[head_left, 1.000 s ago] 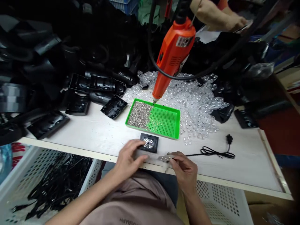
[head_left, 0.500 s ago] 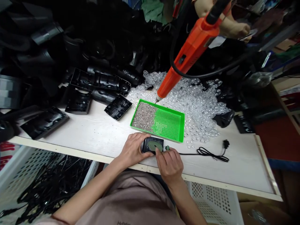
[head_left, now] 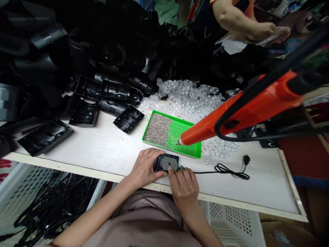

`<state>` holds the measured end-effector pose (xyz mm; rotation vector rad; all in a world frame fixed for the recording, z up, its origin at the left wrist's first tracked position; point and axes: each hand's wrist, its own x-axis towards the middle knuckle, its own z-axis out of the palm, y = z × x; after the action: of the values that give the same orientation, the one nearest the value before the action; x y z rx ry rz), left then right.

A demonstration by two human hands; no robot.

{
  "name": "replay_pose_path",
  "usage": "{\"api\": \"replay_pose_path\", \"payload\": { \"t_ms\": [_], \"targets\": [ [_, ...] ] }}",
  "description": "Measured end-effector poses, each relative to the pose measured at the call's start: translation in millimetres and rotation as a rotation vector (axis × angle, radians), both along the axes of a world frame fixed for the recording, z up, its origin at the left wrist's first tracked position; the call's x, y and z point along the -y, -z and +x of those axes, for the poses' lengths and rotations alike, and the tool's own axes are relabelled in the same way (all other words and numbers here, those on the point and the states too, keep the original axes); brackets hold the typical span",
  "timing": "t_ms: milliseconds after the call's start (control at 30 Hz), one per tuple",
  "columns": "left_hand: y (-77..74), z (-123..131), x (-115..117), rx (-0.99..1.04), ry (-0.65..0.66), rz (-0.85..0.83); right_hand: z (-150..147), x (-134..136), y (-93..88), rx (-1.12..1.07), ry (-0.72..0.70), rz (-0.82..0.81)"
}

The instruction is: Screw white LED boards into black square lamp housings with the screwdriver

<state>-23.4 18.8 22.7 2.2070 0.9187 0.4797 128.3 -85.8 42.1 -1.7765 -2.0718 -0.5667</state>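
We're riding on the person's head here — one worn camera tipped forward and down, peering over the shirt point(head_left: 144, 216) straight onto the left hand point(head_left: 145, 168) and right hand point(head_left: 183, 190), very close at the near edge of the table point(head_left: 257, 195). From there the view runs out across the tabletop to the heaped black parts point(head_left: 108, 91) on the far side, with white crates point(head_left: 231, 223) below the edge at the bottom of the frame — and a co-worker's arm point(head_left: 239, 19) up in the top right corner.
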Motion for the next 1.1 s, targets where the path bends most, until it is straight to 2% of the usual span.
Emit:
{"api": "replay_pose_path", "payload": {
  "t_ms": [233, 433, 567, 633, 733, 833, 900, 1000, 1100],
  "targets": [
    [2.9, -3, -4, -0.024, 0.046, -0.032, -3, 0, -2.2, -0.049, 0.029, -0.146],
    [-3.5, -4, -5, 0.001, 0.063, -0.050, -11, 2, 6.4, -0.057, 0.042, -0.168],
    [-5.1, 5, 2, 0.017, -0.065, -0.064, -15, 1, 5.3, -0.096, 0.073, -0.152],
    [-2.8, 11, 5, -0.011, -0.140, -0.038, -7, 4, -1.9, -0.174, 0.022, -0.147],
    [2.4, 16, 9, -0.033, -0.160, 0.007, 21, 20, -17.6, -0.369, -0.022, -0.082],
    [6.7, 16, 9, -0.032, -0.159, 0.027, 50, 46, -26.5, -0.477, 0.148, -0.062],
    [8.0, 16, 9, -0.039, -0.162, 0.036, 58, 59, -23.3, -0.459, 0.207, -0.172],
    [7.6, 17, 8, -0.056, -0.164, 0.042, 48, 64, -6.5, -0.366, 0.218, -0.361],
    [7.0, 17, 9, -0.064, -0.165, 0.050, 29, 51, 14.4, -0.343, 0.288, -0.380]
  ]
}}
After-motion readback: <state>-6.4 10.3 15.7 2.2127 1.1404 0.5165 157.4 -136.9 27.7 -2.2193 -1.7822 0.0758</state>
